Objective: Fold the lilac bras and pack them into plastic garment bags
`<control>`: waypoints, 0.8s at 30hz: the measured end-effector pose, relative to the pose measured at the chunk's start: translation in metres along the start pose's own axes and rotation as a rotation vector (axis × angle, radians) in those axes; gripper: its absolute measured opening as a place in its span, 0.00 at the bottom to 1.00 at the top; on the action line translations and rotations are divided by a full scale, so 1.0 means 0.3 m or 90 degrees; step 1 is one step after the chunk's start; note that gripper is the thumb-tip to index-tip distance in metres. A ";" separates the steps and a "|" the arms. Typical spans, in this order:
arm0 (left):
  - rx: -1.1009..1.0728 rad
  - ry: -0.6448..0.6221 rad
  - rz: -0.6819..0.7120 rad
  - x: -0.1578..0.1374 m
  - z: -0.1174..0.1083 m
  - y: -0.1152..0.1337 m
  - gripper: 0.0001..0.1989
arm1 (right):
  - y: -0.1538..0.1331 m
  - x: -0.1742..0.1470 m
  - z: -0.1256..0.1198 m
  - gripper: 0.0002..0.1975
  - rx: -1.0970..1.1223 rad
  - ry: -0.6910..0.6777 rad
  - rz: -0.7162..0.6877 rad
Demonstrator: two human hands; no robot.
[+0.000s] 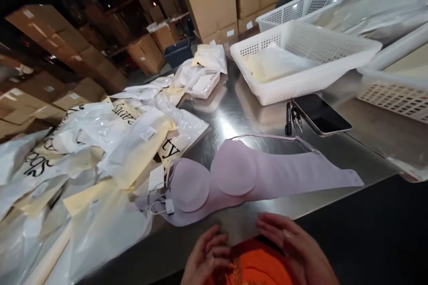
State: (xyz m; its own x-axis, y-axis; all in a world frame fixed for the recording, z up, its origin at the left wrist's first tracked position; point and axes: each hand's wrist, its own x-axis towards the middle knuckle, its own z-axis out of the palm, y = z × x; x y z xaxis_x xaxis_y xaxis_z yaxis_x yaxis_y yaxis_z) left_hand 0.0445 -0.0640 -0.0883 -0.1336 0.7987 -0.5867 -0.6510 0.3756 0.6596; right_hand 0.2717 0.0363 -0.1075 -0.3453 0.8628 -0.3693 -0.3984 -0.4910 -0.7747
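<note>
A pale lilac bra (234, 169) lies spread on the steel table (214, 122), cups facing up, one wing stretched to the right. White tags (156, 177) hang on a string at its left end. Just below the table's front edge, my left hand (210, 254) has its fingers loosely bent and apart, holding nothing. My right hand (292, 242) is a little to the right, fingers stretched out and also without anything in them. Neither hand touches the bra. Between the hands, orange clothing (259, 267) shows.
Many clear and cream plastic packages (133, 142) are heaped on the left. A phone (321, 113), a black marker (288, 119) and small snips (296, 119) lie behind the bra. White baskets (301, 75) stand at the back right. Cardboard boxes (210, 4) are stacked beyond the table.
</note>
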 end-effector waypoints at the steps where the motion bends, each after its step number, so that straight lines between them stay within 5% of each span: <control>1: -0.058 -0.018 -0.016 0.010 0.015 0.009 0.22 | 0.009 -0.019 0.017 0.19 0.103 -0.039 0.119; 3: -0.155 -0.023 -0.033 0.029 0.043 0.039 0.19 | 0.017 -0.031 0.058 0.25 0.259 -0.097 0.260; 6: -0.298 0.029 -0.039 0.053 0.090 0.078 0.09 | 0.012 0.001 0.133 0.25 0.355 -0.128 0.322; 10: -0.412 0.139 0.019 0.089 0.164 0.099 0.14 | -0.005 0.086 0.248 0.16 0.390 -0.100 0.287; 15: -0.453 0.126 0.067 0.121 0.199 0.162 0.17 | -0.066 0.206 0.319 0.08 0.395 0.077 0.139; 19: -0.393 0.219 0.028 0.144 0.156 0.242 0.15 | -0.124 0.332 0.186 0.10 0.206 0.214 -0.060; 24: -0.381 0.305 0.151 0.186 0.085 0.336 0.11 | -0.219 0.450 -0.173 0.17 -0.232 0.244 -0.282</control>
State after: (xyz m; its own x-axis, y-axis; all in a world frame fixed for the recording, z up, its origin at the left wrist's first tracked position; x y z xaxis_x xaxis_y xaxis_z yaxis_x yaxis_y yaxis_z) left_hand -0.0096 0.0304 -0.0425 -0.5364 0.4855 -0.6903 -0.8372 -0.2032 0.5077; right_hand 0.2953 0.1912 -0.1331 0.1358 0.9873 -0.0823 -0.0984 -0.0692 -0.9927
